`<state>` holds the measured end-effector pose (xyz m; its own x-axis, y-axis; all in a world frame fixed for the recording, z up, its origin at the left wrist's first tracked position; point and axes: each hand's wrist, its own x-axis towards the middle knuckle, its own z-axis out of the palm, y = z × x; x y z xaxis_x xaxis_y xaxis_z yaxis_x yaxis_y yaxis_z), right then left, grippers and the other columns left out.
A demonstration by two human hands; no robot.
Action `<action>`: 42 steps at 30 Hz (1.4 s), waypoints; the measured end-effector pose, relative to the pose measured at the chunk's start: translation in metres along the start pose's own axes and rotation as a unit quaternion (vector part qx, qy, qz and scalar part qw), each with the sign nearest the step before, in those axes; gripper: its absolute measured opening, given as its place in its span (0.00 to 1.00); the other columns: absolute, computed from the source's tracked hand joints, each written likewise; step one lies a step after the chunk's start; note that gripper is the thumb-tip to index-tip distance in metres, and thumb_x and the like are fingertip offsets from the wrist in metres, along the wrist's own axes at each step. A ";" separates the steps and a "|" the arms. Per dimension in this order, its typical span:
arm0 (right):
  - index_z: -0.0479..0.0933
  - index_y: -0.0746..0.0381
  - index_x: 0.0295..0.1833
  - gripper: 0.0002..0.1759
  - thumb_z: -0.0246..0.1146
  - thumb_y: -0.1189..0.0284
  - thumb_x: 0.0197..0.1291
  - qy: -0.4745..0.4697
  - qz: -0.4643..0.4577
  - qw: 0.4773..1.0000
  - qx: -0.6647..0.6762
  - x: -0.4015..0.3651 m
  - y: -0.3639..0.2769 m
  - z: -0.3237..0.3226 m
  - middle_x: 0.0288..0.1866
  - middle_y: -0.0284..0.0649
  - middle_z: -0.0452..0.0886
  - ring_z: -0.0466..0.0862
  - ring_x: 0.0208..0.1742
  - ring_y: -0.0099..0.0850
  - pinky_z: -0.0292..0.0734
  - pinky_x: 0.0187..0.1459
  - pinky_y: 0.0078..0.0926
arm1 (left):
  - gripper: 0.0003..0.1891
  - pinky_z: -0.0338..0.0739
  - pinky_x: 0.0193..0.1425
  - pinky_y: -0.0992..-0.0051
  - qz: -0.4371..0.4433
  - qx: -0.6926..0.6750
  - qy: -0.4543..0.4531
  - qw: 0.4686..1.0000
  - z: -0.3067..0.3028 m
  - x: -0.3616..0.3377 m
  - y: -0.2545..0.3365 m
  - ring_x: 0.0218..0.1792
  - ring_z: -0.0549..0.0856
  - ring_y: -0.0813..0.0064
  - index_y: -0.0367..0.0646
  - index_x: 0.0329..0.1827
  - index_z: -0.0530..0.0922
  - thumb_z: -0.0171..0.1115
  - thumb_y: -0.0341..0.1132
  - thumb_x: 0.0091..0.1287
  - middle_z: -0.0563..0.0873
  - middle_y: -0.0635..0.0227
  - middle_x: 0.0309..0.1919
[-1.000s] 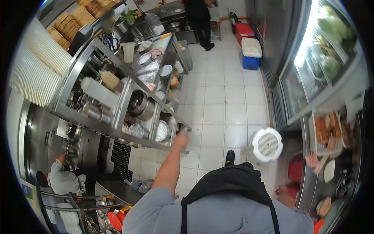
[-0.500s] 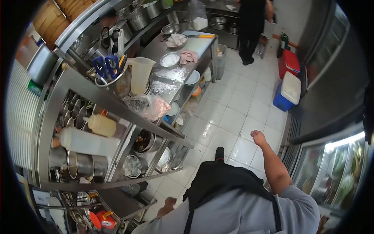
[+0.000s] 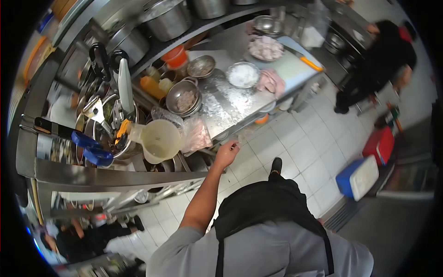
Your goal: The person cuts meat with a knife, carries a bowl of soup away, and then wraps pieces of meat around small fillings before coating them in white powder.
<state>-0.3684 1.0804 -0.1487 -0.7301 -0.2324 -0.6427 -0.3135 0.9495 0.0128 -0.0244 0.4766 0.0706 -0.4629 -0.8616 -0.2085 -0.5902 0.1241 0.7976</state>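
Observation:
My left hand (image 3: 227,154) hangs beside the steel table's near edge, its fingers curled; whether it holds anything is too small to make out. Closest to it lies a clear plastic bag of pale pink meat (image 3: 197,134). Behind the bag, a steel bowl (image 3: 183,97) contains some minced pink food. White powder is scattered over the steel table (image 3: 221,99), near a bowl of white powder (image 3: 243,75) and a pink cloth (image 3: 271,83). Farther back are a bowl of pale pieces (image 3: 266,48) and an orange-handled knife (image 3: 310,63) on a cutting board. My right hand is out of sight.
Left of me, a steel rack holds a plastic jug (image 3: 160,141) and a utensil container. One person (image 3: 380,60) in black stands at the upper right, another (image 3: 83,240) at the lower left. Coolers (image 3: 357,177) sit on the tiled floor (image 3: 300,157) at right.
The view has turned and come closer to the steel table. My left hand has risen forward beside the table edge. My right hand has left the view, and another person now shows at lower left.

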 end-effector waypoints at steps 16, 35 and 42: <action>0.79 0.62 0.52 0.14 0.59 0.71 0.62 -0.167 -0.924 0.342 0.037 -0.218 -0.749 -0.304 0.45 0.49 0.81 0.80 0.51 0.48 0.76 0.53 0.42 | 0.17 0.77 0.44 0.76 -0.250 -0.191 0.389 0.866 -0.010 -0.079 0.059 0.35 0.82 0.79 0.39 0.57 0.80 0.64 0.38 0.69 0.85 0.67 0.33; 0.84 0.67 0.41 0.12 0.63 0.72 0.54 -0.063 -0.870 0.371 -0.320 -0.257 -0.875 -0.149 0.46 0.53 0.86 0.86 0.49 0.49 0.81 0.50 0.44 | 0.16 0.77 0.50 0.75 -0.350 -0.201 0.568 0.717 0.008 -0.178 0.061 0.42 0.84 0.75 0.32 0.56 0.80 0.61 0.35 0.72 0.88 0.60 0.41; 0.85 0.65 0.46 0.15 0.64 0.73 0.52 -0.032 -0.849 0.382 -0.364 -0.249 -0.870 -0.151 0.48 0.53 0.86 0.86 0.51 0.48 0.81 0.52 0.43 | 0.18 0.77 0.52 0.74 -0.381 -0.174 0.561 0.714 0.034 -0.196 0.061 0.41 0.83 0.74 0.31 0.57 0.79 0.61 0.37 0.72 0.86 0.62 0.42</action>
<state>-0.0056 0.2804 0.1152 0.9093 -0.3557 -0.2158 -0.4056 -0.8733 -0.2697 0.0079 0.6697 0.1407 0.8414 -0.4899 -0.2281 -0.0975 -0.5527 0.8276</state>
